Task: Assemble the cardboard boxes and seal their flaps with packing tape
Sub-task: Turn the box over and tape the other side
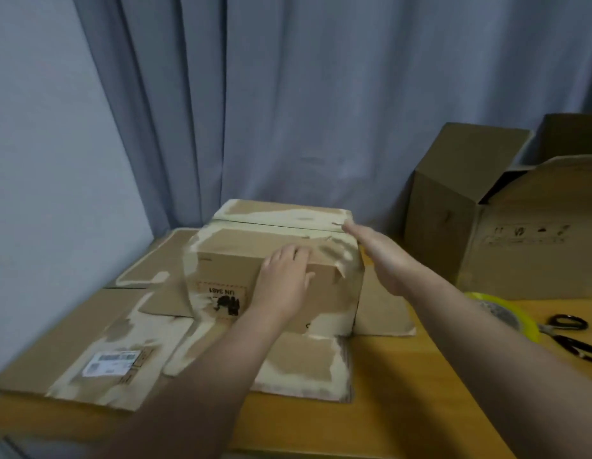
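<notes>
A small cardboard box (255,240), worn and patched with pale torn paper, stands in the middle of the table with its top flaps folded down and a seam across the top. My left hand (284,279) rests on the box's near top edge, fingers curled over the front flap. My right hand (377,256) lies flat with straight fingers along the box's right top edge, fingertips at the seam. A yellow roll of packing tape (506,313) lies on the table at the right, partly behind my right forearm.
Flattened cardboard sheets (99,342) lie under and left of the box, one with a white label. A large open box (506,217) stands at the back right. Black-handled scissors (573,336) lie by the tape. Curtain and wall close the back and left.
</notes>
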Action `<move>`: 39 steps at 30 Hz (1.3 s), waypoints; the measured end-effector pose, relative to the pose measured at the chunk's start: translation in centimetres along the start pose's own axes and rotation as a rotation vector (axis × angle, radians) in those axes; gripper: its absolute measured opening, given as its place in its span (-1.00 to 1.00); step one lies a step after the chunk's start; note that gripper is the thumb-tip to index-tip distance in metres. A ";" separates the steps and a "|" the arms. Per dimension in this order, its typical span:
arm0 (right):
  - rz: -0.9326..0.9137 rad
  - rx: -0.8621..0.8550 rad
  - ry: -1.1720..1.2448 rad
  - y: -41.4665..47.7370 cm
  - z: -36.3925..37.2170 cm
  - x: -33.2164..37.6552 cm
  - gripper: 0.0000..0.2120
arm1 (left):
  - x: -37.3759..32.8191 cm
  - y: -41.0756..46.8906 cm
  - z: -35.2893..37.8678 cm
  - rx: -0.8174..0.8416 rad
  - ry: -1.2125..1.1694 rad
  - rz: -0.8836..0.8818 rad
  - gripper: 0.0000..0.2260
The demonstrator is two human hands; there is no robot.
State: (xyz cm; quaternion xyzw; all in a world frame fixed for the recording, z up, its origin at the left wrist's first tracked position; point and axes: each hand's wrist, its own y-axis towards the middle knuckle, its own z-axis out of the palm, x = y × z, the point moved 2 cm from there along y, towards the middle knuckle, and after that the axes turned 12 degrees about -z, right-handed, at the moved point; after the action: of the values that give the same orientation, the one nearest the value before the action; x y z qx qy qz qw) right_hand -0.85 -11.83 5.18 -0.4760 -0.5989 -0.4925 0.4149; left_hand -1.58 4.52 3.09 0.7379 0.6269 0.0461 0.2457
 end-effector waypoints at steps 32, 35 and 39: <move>-0.051 -0.227 -0.264 1.7 3.7 -3.7 -0.67 | 6.7 1.1 0.2 0.007 0.064 0.343 -0.34; -0.051 -0.212 -0.275 0.7 2.1 -3.9 -0.72 | 4.6 -0.1 0.8 -0.054 0.009 0.384 -0.44; -0.164 -0.097 -0.214 -1.0 0.0 -3.6 -0.73 | 1.1 -1.6 1.6 -0.249 0.019 0.478 -0.57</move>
State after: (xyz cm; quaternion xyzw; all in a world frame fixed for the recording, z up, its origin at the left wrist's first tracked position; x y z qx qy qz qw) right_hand -1.09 -12.45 1.52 -0.4948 -0.6523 -0.4994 0.2835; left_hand -2.15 5.27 0.77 0.8286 0.4267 0.1864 0.3110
